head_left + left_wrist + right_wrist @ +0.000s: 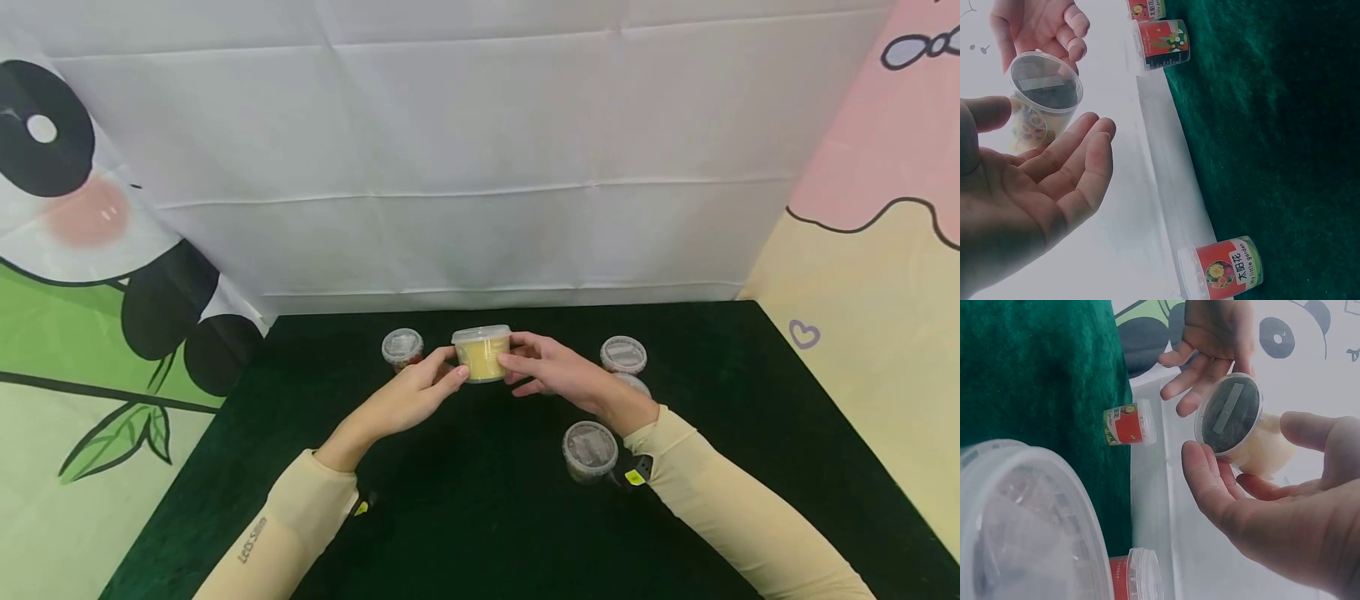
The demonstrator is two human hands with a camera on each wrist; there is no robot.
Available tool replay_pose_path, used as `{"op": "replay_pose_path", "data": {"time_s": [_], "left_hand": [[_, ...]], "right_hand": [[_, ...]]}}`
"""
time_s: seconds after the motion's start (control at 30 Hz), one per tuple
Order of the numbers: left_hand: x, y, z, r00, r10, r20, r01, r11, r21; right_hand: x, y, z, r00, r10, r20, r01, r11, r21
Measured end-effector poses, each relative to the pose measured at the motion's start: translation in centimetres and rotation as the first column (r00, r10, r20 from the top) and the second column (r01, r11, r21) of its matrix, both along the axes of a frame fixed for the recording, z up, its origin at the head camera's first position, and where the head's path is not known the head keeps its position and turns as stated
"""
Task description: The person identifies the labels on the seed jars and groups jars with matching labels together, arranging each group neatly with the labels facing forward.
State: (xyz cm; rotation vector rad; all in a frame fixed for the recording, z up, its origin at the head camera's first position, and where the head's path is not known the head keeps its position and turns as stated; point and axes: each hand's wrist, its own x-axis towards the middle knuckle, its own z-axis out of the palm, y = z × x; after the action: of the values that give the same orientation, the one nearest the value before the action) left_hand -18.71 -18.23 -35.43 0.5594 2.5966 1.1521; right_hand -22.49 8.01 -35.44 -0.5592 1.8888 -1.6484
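A small clear plastic tub [481,354] with a yellow label is held up above the far part of the table. My left hand [420,392] pinches its left side between thumb and fingers. From the other side my right hand [547,367] grips it, the thumb [1310,428] against the wall and a fingertip at the lid's rim. The tub's dark bottom or lid face, with a pale strip across it, shows in both wrist views. Behind my left hand stands a lidded tub [402,346] with a red "My little garden" label [1225,272].
On the right, two more lidded tubs [623,355] stand close together, partly behind my right forearm. Another tub [590,450] sits nearer, beside my right wrist. Dark green cloth [465,517] covers the table; a white fabric backdrop [480,150] rises at its far edge.
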Motion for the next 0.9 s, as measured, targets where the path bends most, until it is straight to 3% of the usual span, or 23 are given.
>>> {"op": "replay_pose_path", "data": {"time_s": [0.5,0.73,0.9], "left_hand": [[0.0,0.23,-0.08,0.999,-0.019,-0.028,0.02,0.999,0.028],[-0.38,0.42,-0.43,0.996,-0.067,-0.055,0.07,0.996,0.058],[-0.27,0.34,-0.3,0.998,-0.048,-0.047,0.051,0.997,0.057]], "right_hand": [[0.24,-0.02,-0.01,1.0,0.007,-0.005,-0.007,1.0,-0.015],[0.2,-0.04,-0.03,0.999,0.019,-0.035,-0.02,1.0,-0.02],[0.09,0.02,-0.12,0.999,0.039,-0.013,-0.039,0.998,-0.045]]}}
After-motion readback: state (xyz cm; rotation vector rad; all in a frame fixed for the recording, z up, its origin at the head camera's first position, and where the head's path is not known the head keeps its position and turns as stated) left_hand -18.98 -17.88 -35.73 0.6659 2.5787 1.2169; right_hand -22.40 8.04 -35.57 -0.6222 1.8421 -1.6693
